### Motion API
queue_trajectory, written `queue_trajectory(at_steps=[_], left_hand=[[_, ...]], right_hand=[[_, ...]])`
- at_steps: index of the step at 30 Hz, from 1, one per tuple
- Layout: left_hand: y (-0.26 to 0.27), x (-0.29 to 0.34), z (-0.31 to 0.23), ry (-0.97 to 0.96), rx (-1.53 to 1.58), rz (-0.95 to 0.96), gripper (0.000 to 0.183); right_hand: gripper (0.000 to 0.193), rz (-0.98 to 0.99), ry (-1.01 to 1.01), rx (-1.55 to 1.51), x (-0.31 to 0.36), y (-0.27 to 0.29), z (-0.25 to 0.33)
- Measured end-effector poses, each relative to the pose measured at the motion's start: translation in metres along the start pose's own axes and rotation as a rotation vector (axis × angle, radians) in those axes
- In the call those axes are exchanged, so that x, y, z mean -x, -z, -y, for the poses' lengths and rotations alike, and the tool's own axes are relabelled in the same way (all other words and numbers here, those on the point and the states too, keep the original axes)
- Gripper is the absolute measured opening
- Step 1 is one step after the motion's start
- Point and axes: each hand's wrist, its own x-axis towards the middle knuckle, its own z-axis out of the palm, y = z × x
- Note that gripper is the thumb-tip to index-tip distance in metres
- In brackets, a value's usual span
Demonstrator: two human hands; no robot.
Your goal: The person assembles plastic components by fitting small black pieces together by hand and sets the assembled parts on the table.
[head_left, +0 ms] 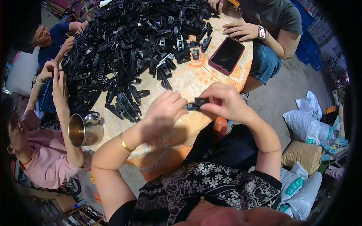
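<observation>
Just past the near edge of the table, my two hands meet around a small long black plastic piece. My left hand is closed, its fingertips gripping the left end of the piece. At the other end, my right hand pinches it between thumb and fingers, with a dark flat part standing up at the fingertips. Whether that is one piece or two I cannot tell. Beyond my hands spreads a large heap of similar black plastic pieces, its nearest ones close to my left hand.
A metal mug stands at the table's left edge. A dark-screened phone lies on the patterned tablecloth at the right. Co-workers' hands are around the heap. Filled white sacks sit on the floor at right.
</observation>
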Motion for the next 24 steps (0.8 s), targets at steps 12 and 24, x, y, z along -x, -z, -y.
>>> queue_trajectory(at_steps=[12,24], left_hand=[[-0.003,0.005,-0.001,0.140,0.181,-0.151,0.017],[0.058,0.019,0.016,0.343,-0.287,-0.119,0.041]], right_hand=[[0.018,0.083,0.212,0.287,-0.010,-0.019,0.005],[0.027,0.658,0.096,-0.119,-0.013,0.020,0.003]])
